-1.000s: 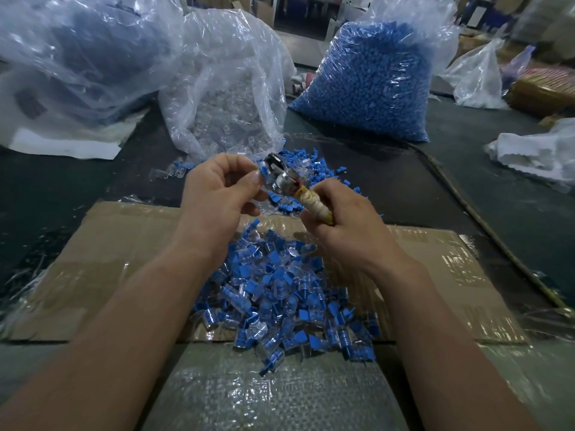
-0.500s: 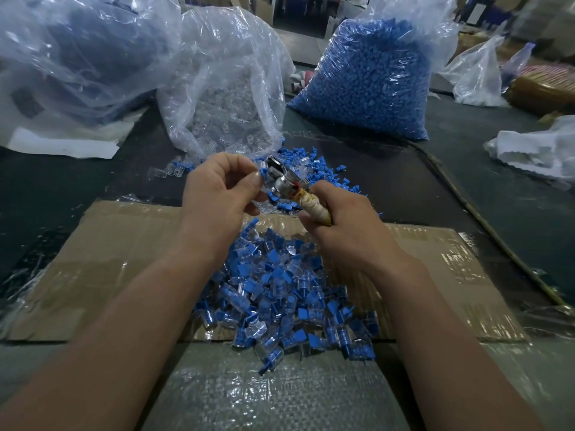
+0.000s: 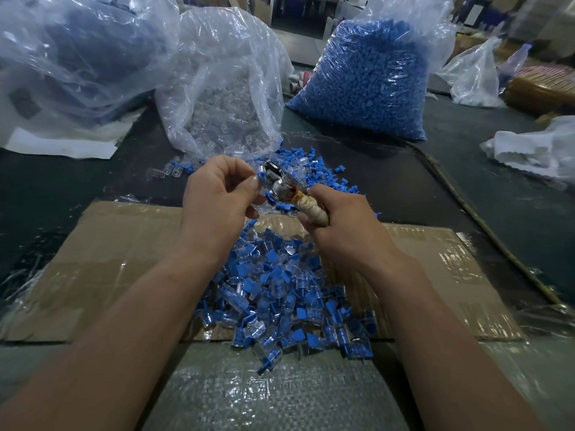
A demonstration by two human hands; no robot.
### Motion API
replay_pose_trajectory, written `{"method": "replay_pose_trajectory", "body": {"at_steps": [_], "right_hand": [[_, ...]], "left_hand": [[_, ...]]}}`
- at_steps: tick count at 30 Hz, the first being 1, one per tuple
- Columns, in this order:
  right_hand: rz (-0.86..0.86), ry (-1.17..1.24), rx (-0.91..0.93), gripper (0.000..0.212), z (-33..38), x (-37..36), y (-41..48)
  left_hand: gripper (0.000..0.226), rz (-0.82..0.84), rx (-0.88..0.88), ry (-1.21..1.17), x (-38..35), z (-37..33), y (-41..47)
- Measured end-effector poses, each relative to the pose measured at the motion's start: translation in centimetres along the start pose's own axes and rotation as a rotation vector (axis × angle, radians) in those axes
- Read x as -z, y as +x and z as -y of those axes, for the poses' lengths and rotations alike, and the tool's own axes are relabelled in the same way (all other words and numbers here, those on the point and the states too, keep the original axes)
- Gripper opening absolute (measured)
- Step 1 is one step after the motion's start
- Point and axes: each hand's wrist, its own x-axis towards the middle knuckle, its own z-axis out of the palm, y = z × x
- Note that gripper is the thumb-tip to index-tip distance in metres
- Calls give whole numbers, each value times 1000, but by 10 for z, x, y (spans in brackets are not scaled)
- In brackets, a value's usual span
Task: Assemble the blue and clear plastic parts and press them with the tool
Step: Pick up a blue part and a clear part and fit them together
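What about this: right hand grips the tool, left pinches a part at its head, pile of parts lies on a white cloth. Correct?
No: the head view shows the pile on cardboard, not white cloth. The right hand does grip the tool, the left hand the part.

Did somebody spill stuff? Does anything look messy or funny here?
Yes, a little. Loose blue parts lie scattered on the dark table beside the open clear bag, as if spilled. A few pieces from the pile lie past the cardboard at its near edge. The tool has a pale wrapped handle, which looks patched.
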Motion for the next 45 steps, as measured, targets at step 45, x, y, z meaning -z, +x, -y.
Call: {"method": "replay_pose_trajectory", "body": {"at_steps": [45], "right_hand": [[208,-112,-184,59,-28,18,5]], "left_hand": [[19,606,152,128,18,-19,-5]]}}
